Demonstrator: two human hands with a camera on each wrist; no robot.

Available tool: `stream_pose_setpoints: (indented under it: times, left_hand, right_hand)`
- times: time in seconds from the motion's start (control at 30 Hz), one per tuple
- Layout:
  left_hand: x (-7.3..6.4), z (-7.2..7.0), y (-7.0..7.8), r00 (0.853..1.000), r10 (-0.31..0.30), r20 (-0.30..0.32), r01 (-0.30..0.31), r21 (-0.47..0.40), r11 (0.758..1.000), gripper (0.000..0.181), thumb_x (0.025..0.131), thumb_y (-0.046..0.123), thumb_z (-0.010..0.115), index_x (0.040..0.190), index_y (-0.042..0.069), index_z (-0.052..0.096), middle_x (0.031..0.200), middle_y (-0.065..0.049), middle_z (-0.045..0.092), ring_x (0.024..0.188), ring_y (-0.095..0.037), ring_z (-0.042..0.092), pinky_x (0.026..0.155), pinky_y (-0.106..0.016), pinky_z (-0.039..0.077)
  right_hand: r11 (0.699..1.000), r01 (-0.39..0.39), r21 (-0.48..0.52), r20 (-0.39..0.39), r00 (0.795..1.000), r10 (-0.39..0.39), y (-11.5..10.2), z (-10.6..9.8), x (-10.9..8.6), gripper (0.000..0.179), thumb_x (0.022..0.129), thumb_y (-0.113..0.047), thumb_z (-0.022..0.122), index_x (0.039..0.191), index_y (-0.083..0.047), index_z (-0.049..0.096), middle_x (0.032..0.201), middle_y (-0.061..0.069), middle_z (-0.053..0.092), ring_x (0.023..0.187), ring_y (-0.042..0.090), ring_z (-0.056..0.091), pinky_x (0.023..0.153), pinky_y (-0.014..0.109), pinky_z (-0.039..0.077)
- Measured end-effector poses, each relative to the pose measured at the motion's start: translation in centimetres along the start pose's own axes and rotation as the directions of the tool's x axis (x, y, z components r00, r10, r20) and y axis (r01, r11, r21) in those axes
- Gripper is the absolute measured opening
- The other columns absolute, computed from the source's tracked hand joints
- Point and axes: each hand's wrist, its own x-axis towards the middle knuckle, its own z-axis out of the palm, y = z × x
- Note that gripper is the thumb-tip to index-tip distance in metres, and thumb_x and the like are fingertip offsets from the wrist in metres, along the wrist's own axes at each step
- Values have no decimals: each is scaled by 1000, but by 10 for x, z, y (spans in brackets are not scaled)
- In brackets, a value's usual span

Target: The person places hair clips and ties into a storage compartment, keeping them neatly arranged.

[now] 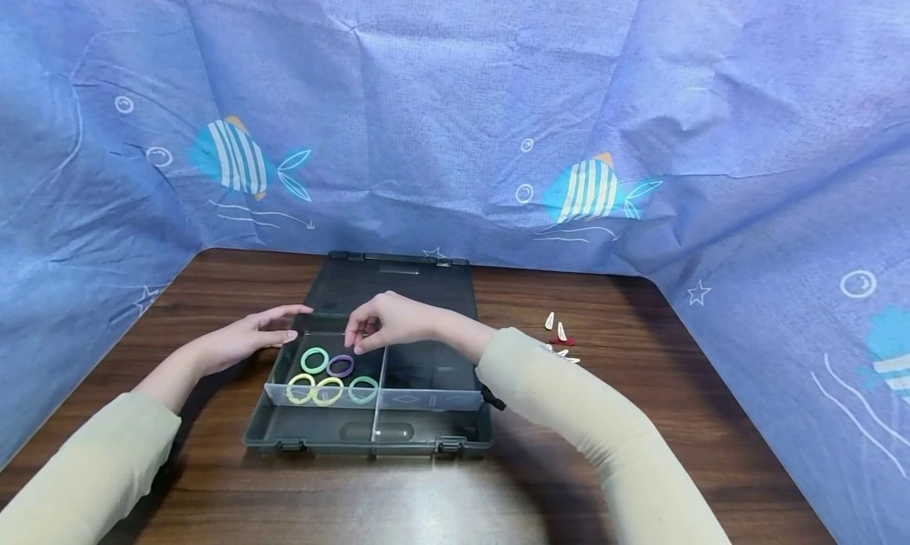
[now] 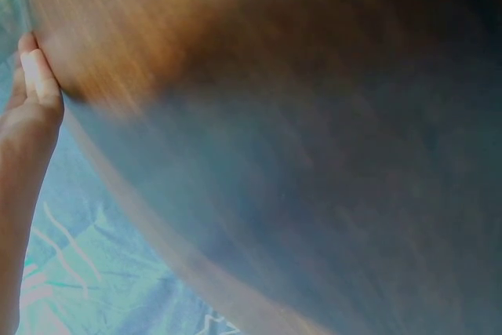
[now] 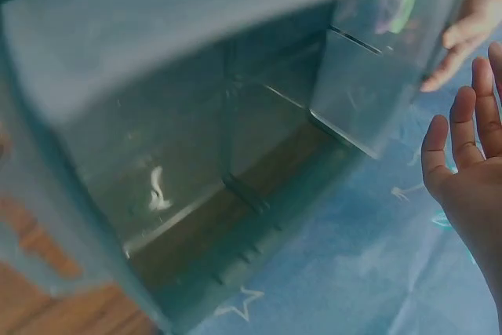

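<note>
A dark see-through divided box (image 1: 341,448) lies on the table with its lid laid back. In its left section are a mint green hair tie (image 1: 304,361), a purple hair tie (image 1: 332,369), a teal hair tie (image 1: 351,395) and two yellow hair ties (image 1: 291,397). My left hand (image 1: 245,340) rests against the box's left side, thumb at the rim and fingers extended toward the back corner. Over the left section hovers my right hand (image 1: 391,322), fingers loosely bent beside the purple hair tie. Nothing shows between its fingertips. The right wrist view shows those fingers (image 3: 463,119) relaxed.
Several white snap hair clips (image 1: 550,321) and a dark red clip (image 1: 565,342) lie on the table right of the box. A small black object (image 1: 492,400) sits by the box's right side. Blue fish-print cloth (image 1: 441,134) hangs around the wooden table (image 1: 341,501).
</note>
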Motion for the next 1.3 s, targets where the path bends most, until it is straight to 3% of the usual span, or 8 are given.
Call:
stream_pose_setpoints:
  times: [0.23,0.5,0.73,1.07,1.3]
  left_hand:
    - [0,0,0,1000,8,-2,-8,6,1000,51,99,30,48,146,19,31,154,-19,14,138,-44,13,103,-67,19]
    - [-1,0,1,1000,22,-2,-22,11,1000,51,99,30,49,146,19,32,154,-19,14,139,-43,13,103,-68,17]
    - [0,0,0,1000,23,-4,-23,13,1000,51,99,29,49,146,18,32,154,-19,14,139,-43,13,103,-66,20]
    - [-3,1,2,1000,9,-2,-9,27,1000,52,99,30,49,147,19,31,154,-20,13,139,-45,12,102,-68,19]
    - [-4,1,5,1000,5,2,-5,37,999,52,99,31,48,147,19,30,155,-20,12,139,-45,11,102,-69,18]
  right_hand:
    - [1000,11,-10,40,999,-11,-9,-15,-19,11,87,-16,68,97,-10,70,86,-8,67,76,6,58,73,21,48]
    - [1000,18,-24,22,1000,-17,-18,-43,-45,8,87,-17,69,95,-15,69,86,-11,67,77,5,60,72,22,48]
    - [999,13,-40,-56,998,-15,-16,-60,-74,8,86,-19,70,94,-19,69,80,-10,65,69,6,56,65,26,47]
    - [999,-2,51,-146,989,10,-12,-77,-117,10,85,-10,70,93,-16,69,92,-5,66,84,7,63,79,28,52]
    - [999,12,-41,-244,970,-22,-6,-91,-150,10,84,-11,72,91,-17,70,95,-3,67,91,9,61,84,33,49]
